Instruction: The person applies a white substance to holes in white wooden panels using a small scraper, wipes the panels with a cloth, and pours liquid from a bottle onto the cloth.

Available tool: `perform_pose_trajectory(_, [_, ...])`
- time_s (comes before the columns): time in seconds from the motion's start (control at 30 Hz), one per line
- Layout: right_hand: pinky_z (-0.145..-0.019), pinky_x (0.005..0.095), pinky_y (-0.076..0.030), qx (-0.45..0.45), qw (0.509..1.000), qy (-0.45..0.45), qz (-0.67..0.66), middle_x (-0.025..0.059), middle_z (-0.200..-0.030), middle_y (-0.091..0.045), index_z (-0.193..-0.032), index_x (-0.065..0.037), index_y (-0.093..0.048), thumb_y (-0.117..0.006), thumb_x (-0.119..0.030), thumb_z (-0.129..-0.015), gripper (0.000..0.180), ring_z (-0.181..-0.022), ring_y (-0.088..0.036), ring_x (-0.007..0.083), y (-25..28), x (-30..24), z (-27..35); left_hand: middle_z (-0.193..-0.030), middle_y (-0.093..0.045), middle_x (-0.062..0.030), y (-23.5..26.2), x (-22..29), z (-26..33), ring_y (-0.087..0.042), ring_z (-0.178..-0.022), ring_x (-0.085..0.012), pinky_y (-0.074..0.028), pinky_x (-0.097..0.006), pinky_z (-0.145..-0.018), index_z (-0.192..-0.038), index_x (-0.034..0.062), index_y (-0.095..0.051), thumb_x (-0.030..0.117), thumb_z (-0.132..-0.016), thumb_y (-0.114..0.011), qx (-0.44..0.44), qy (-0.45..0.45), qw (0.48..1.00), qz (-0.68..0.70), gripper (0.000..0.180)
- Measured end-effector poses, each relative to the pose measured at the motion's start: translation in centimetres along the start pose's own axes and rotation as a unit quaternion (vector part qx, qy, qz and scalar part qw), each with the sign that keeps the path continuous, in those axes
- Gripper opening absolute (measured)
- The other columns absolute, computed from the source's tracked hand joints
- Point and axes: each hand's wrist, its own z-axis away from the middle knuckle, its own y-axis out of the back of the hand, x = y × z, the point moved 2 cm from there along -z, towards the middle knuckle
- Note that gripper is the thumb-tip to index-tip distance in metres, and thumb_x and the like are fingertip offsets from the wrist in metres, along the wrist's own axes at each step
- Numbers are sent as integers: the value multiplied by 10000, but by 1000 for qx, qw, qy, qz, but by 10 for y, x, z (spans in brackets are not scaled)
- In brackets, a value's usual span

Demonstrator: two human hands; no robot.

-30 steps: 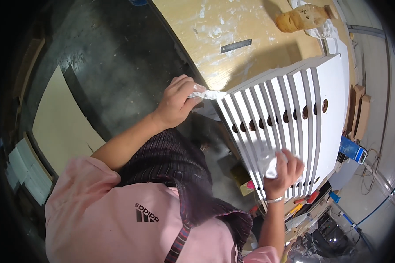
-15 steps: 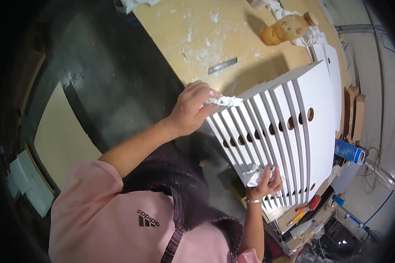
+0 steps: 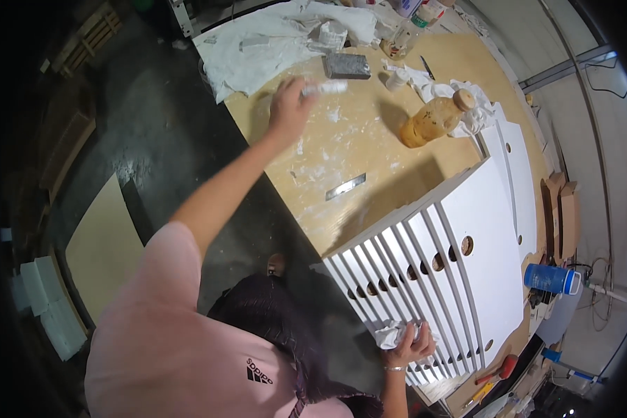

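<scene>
Above the wooden table (image 3: 279,125), my left hand (image 3: 289,104) is stretched far forward, slightly blurred. Its fingers are closed on a white crumpled wad (image 3: 327,88), whose material I cannot tell. On the right, my right hand (image 3: 412,341) rests at the near end of the white panels (image 3: 498,230), closed on a crumpled white rag (image 3: 390,336). The panels stand in a staggered row with round holes through their faces. A flat metal strip (image 3: 346,187) lies on the table, amid white smears.
Beyond my left hand are a dark grey block (image 3: 348,67) and a spread white cloth (image 3: 258,52). A bottle of amber liquid (image 3: 428,124) lies by crumpled cloths. Right of the panels are a blue jug (image 3: 545,279), a red-ended tool (image 3: 498,369) and cardboard pieces (image 3: 561,216).
My left hand has moved from the panels' edge forward over the table, still carrying the white wad. My right hand stays at the panels with its rag. The view has shifted, showing more far table.
</scene>
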Motion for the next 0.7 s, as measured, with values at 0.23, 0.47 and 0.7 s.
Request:
perform_pose_trajectory(0.23, [-868,481,-411,-12,999,-19,27,161,-1211,-559,-1082,-90,-566,-564,-432,-916,379,-1045,-500,336,-7,1,4,-955,-637,-97,8,-109,-90,-591,-955,-321,-467,-425,-802,-981,101,-657,148,-816,-684,99,63,976,-184,174])
perform_pose_trajectory(0.47, [-879,453,-367,4,1000,-17,7,143,-1205,-547,-984,-59,-605,-607,-445,-865,403,-1032,-465,302,-7,-1,-3,-1007,-646,-75,-29,-99,-131,-578,-1024,-306,-440,-464,-860,-1015,120,-647,194,-828,-676,27,-33,979,-200,203])
perform_pose_trajectory(0.7, [-872,495,-390,-35,999,-10,21,177,-1246,-506,-1129,-81,-509,-576,-398,-906,394,-1056,-476,334,-1,-8,-5,-1053,-644,-98,-61,-114,-163,-576,-1037,-328,-452,-439,-877,-1025,111,-639,204,-853,-653,1,-5,972,-235,196])
